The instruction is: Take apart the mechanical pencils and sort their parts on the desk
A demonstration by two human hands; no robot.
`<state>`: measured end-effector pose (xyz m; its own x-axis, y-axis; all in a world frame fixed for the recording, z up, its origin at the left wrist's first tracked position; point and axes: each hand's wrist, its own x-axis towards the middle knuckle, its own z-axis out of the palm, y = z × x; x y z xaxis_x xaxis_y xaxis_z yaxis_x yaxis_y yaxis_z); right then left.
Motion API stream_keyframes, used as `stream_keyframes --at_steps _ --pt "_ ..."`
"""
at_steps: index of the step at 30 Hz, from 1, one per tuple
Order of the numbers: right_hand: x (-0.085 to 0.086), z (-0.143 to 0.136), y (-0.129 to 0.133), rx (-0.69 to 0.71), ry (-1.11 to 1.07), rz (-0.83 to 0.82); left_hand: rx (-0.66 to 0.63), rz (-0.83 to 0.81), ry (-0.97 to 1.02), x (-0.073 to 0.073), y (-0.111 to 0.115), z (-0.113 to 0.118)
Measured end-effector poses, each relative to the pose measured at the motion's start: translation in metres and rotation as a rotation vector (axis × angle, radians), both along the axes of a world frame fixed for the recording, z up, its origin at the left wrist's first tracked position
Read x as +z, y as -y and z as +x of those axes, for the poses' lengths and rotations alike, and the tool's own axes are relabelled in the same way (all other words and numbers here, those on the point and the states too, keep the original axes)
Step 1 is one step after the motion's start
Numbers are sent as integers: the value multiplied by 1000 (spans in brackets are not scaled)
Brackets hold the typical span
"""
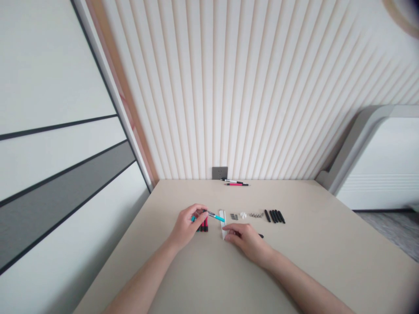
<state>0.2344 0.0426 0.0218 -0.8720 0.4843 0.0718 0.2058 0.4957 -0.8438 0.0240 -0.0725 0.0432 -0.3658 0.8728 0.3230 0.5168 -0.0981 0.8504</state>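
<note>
My left hand (pixel 190 223) pinches a teal pen barrel (pixel 218 217) with a silver and dark end, slanting down to the right above the table. Under that hand lie several red and teal pen barrels (pixel 204 224) with black grips, partly covered by the fingers. My right hand (pixel 245 239) rests low over the table, its thumb and index finger apart at the near end of several thin white pen refills (pixel 222 218). Whether the fingertips touch a refill is hard to tell. A black piece (pixel 261 236) shows from behind the right hand.
Right of the refills lie small grey clips (pixel 234 216), white plastic bits (pixel 243 215), metal springs (pixel 256 215) and several black tubes (pixel 275 216). At the table's back edge are a red pen (pixel 236 184) and a white pen (pixel 233 181), below a wall socket (pixel 219 172).
</note>
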Motion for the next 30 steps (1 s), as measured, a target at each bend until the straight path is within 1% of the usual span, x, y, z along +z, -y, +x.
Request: stream_keyframes --at_steps 1,3,5,7,8,10,13,15,17,20,25,27,30 --pt "0 0 0 -16 1 -16 48 21 -24 3 1 -4" --pt "2 0 0 -48 2 -23 186 82 -85 10 5 -13" --pt "4 0 0 -70 6 -6 316 151 -204 16 8 -24" --pt "5 0 -1 -72 16 29 398 180 -351 19 11 -34" --pt "5 0 -2 -64 22 50 420 167 -414 19 11 -39" --pt "6 1 -3 -35 28 95 421 99 -492 15 11 -47" --pt "7 3 -5 27 -4 161 360 -73 -557 4 9 -54" --pt "7 4 -6 39 -49 191 327 -182 -603 -1 9 -54" --pt "6 5 -6 19 -85 201 320 -291 -657 -2 11 -52" --pt "5 4 -6 -12 -105 199 311 -426 -749 2 14 -48" --pt "6 6 -6 -18 -109 214 287 -560 -803 2 14 -45" --pt "9 7 -5 29 -110 219 282 -589 -809 1 15 -45" --pt "12 9 -4 141 -115 205 270 -600 -811 1 16 -44"
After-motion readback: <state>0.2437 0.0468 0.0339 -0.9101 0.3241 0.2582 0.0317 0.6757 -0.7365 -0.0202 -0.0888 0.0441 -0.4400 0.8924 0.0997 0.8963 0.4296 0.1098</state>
